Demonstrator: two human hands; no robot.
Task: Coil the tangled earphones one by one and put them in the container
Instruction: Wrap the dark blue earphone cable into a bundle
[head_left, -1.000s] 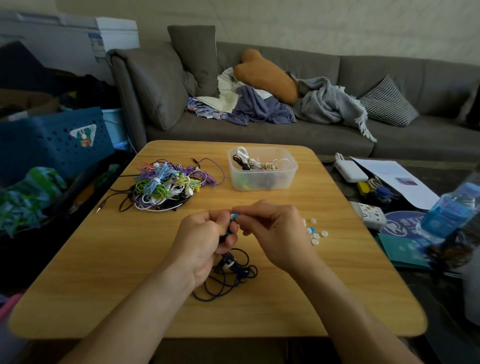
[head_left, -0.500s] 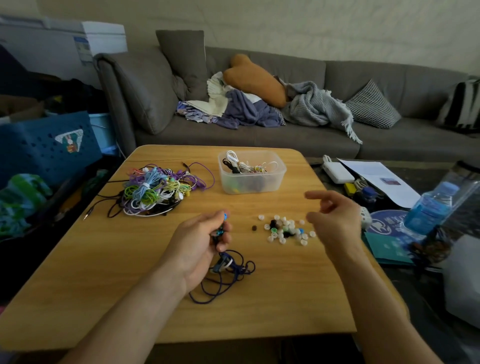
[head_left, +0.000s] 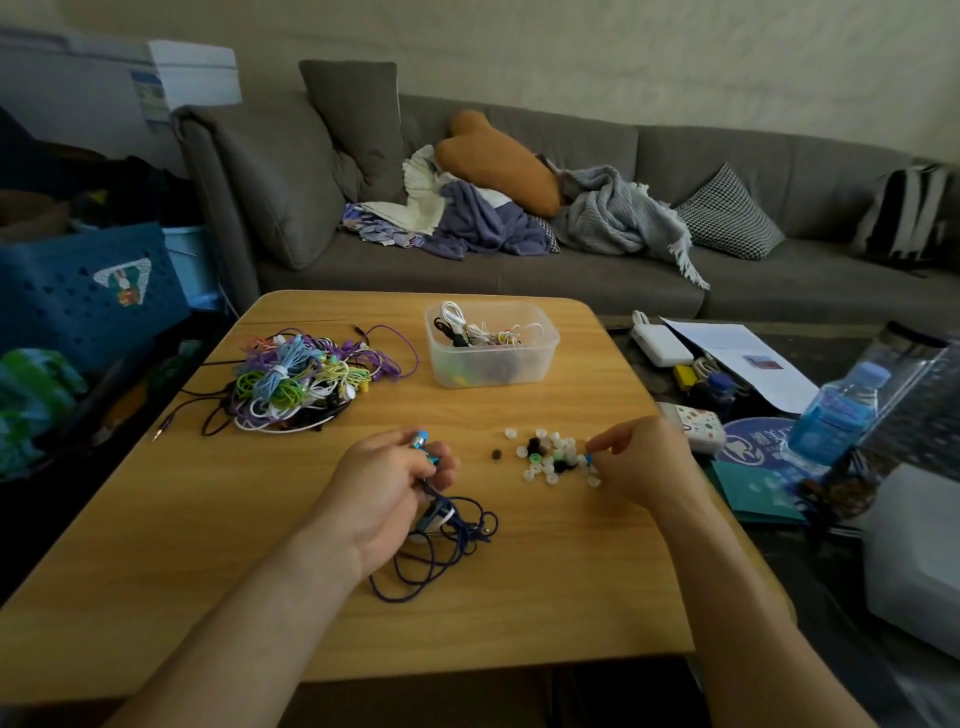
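Holding the blue earphones (head_left: 447, 525) tight, the left hand (head_left: 387, 486) keeps the buds up so the right hand (head_left: 631, 462) can pinch a blue ear tip (head_left: 587, 458).

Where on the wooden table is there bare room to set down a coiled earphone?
Bare wood lies along the near edge of the wooden table and left of the left hand. Crowded: the colourful tangled earphone pile, the clear plastic container, the scattered ear tips.
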